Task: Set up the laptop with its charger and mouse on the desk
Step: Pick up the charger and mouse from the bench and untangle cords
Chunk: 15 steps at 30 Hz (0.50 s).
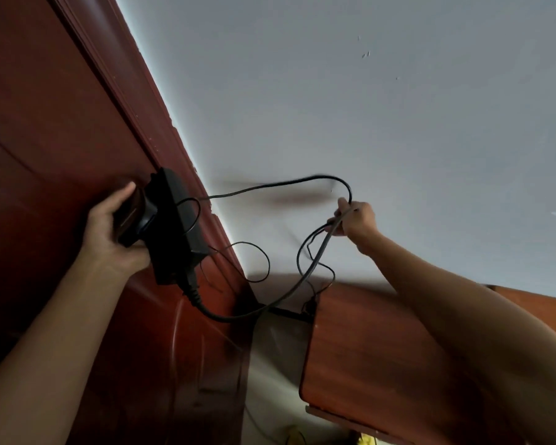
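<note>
— Left hand (pixel 109 226) is up at the left, clamped round the charger (pixel 174 226) and a dark mouse (pixel 135 216).
— Right hand (pixel 355 221), further right, has its fingers curled tight on the looped cables (pixel 193 293), above the desk (pixel 366 348).

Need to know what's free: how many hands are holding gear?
2. The left hand grips the black charger brick before the red-brown panel; the right hand pinches looped cables before the white wall. Neither is free.
</note>
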Each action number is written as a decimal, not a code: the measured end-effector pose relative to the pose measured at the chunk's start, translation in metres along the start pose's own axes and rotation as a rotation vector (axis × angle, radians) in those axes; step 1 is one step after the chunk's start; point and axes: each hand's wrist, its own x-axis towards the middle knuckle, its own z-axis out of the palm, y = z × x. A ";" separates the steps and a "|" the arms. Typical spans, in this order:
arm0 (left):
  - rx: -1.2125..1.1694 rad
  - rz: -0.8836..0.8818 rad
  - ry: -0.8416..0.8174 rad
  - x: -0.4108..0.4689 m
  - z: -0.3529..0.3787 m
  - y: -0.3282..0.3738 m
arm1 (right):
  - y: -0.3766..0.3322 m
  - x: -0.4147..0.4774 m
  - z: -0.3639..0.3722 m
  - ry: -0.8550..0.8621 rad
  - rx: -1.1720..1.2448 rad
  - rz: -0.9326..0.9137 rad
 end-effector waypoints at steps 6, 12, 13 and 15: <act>-0.006 -0.063 -0.069 0.007 -0.014 -0.024 | -0.100 -0.025 0.006 -0.081 0.064 -0.196; -0.024 -0.127 -0.147 0.006 -0.009 -0.046 | -0.147 -0.062 -0.018 -0.013 -0.024 -0.234; -0.029 -0.137 -0.161 0.009 -0.008 -0.049 | -0.153 -0.069 -0.027 0.039 0.012 -0.250; -0.069 -0.167 -0.214 0.014 -0.001 -0.055 | -0.165 -0.082 -0.045 0.130 0.102 -0.273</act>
